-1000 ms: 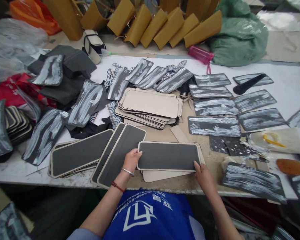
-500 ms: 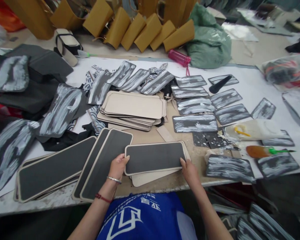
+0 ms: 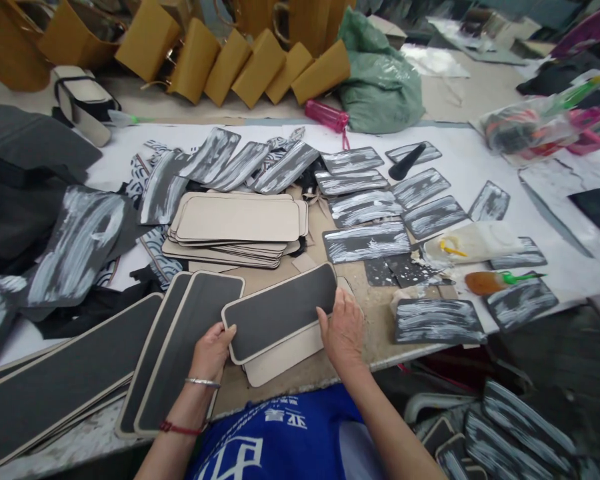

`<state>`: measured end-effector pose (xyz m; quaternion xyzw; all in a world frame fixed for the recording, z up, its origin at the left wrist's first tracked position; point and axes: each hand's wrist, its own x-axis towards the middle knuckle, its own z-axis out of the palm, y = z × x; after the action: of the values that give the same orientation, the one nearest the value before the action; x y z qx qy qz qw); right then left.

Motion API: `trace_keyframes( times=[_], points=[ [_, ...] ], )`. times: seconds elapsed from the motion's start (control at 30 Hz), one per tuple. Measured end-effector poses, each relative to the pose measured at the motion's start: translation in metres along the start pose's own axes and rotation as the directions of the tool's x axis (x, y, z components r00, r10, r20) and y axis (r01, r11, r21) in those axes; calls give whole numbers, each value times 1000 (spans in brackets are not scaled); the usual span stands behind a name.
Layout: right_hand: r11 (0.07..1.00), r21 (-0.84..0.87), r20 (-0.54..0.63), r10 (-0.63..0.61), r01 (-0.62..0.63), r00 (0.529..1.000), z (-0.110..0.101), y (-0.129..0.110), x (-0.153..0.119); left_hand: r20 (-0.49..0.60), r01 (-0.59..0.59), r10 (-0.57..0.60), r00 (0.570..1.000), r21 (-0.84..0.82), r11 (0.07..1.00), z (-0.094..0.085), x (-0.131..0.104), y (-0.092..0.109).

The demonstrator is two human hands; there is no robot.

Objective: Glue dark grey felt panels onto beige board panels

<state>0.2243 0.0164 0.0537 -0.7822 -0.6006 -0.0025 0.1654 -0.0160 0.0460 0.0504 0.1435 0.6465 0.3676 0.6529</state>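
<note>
A dark grey rectangular panel with a pale rim (image 3: 283, 310) is tilted up at its right end, over a beige panel (image 3: 285, 357). My left hand (image 3: 211, 355) pinches its left end, thumb on top. At the right end, my right hand (image 3: 345, 330) holds the corner, with the fingers along the edge and the thumb on the dark face. Left of my left hand, similar dark panels (image 3: 180, 353) lie overlapped. A stack of beige panels (image 3: 237, 219) sits beyond the held one.
Dark pieces smeared with white paste (image 3: 365, 241) lie about the table. An orange brush with a green tip (image 3: 485, 283) and a whitish container (image 3: 480, 241) are on the right. Mustard-coloured bags (image 3: 260, 70), a green plastic bag (image 3: 380, 80) and a pink cylinder (image 3: 326, 115) stand behind.
The held panel has turned, its right end swinging away from me. My right hand has shifted from pinching the lower right corner to wrapping the right end. The view has swung to the right.
</note>
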Motion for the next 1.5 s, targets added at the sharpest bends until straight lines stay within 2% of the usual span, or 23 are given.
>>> trace_keyframes(
  times=[0.07,0.13,0.2,0.27,0.33,0.47,0.67,0.7,0.77,0.83,0.9,0.97,1.0,1.1,1.17,1.2,1.5],
  points=[
    [986,151,-17,69,-66,997,1,3,2,-13,10,-10,1000,-7,1000,2,-3,3],
    [919,329,32,218,-216,975,-1,14,3,-17,13,-13,1000,-2,1000,5,-4,6],
    [809,441,167,351,-388,921,-4,30,2,-12,10,-10,1000,1,1000,6,-6,7],
    [730,465,316,392,-501,864,-7,43,0,-8,9,-9,1000,2,1000,7,-6,8],
    [678,477,415,387,-559,824,-7,51,-4,-3,13,-13,1000,9,1000,6,-6,8],
    [580,505,495,413,-639,765,-1,52,-12,8,13,-14,1000,46,999,3,-5,6],
    [613,452,507,422,-648,752,0,60,-16,28,12,-14,1000,82,997,-5,4,0],
    [663,414,478,424,-623,769,-2,62,-16,37,8,-12,999,88,996,-6,5,0],
    [825,267,344,401,-498,849,-8,60,-13,58,-1,-5,998,87,996,-7,6,-1],
    [954,79,194,269,-288,943,-10,47,-8,66,-4,-1,998,76,997,-7,6,-1],
    [997,16,136,68,-71,988,-7,21,-2,63,2,-6,998,68,998,-6,5,-1],
    [986,85,151,-156,144,976,4,-12,2,52,10,-13,999,69,998,-5,4,0],
    [958,134,169,-272,252,947,11,-27,4,50,13,-17,999,72,997,-5,4,1],
    [831,259,211,-546,493,810,31,-54,9,47,25,-29,998,81,996,-4,5,1],
    [783,285,231,-616,553,753,41,-53,11,41,25,-29,999,86,996,-3,5,0],
    [783,279,238,-618,556,749,43,-48,13,36,21,-24,999,87,996,-3,5,-1],
    [899,41,239,-433,437,869,34,36,36,-9,27,-26,1000,54,998,-3,1,0]
  ],
)
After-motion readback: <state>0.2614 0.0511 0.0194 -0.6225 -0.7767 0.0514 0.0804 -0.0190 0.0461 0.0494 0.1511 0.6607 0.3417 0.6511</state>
